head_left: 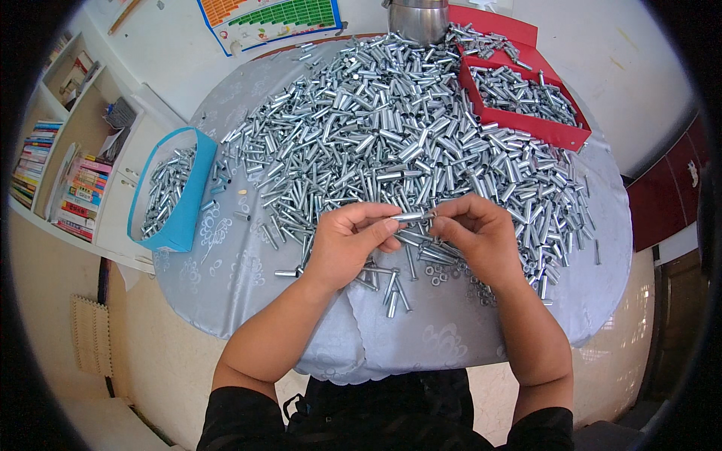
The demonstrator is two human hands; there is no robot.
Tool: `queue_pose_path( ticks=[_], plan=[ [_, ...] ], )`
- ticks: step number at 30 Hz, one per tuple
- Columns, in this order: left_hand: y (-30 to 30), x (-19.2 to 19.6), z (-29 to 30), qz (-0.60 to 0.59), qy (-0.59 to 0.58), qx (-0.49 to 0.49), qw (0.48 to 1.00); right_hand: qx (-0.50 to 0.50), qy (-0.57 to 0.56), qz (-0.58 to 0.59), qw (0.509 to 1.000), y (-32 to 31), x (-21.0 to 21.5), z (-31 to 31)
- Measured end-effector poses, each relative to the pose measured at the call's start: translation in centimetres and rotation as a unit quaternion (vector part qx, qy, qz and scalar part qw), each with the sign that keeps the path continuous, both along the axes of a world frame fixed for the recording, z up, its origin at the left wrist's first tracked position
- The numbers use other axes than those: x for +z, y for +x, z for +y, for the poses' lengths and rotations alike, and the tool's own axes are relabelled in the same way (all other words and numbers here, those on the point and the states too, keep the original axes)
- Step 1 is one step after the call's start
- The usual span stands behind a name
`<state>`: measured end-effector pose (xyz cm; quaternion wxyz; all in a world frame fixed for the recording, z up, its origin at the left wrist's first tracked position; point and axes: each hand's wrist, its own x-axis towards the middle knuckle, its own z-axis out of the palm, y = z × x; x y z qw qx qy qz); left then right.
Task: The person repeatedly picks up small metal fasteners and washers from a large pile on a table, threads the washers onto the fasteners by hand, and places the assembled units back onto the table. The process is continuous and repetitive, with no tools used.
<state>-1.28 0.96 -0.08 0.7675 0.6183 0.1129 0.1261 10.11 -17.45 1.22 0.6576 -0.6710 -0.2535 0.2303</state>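
Left hand (350, 244) and right hand (477, 233) pinch one metal sleeve (410, 216), its right end hidden by fingers.

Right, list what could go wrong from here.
1. Both hands, left and right, pinch one small sleeve above the table; a slack grip may drop it into the pile, where it would be hard to find.
2. Loose washers near the edge could roll off.

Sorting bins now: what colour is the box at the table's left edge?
Blue, the box with metal sleeves inside; clearest in the head view.
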Motion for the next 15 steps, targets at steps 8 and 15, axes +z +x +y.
queue_pose_path(
  ticks=[8,15],
  plan=[
    [-0.07,-0.22,-0.11,-0.001,-0.007,-0.012,1.000,0.025,-0.010,0.007,1.000,-0.27,0.58,0.05],
    [-0.10,-0.23,0.05,0.003,0.009,-0.032,0.999,0.064,0.004,0.071,0.995,0.39,0.68,-0.26]
  ],
)
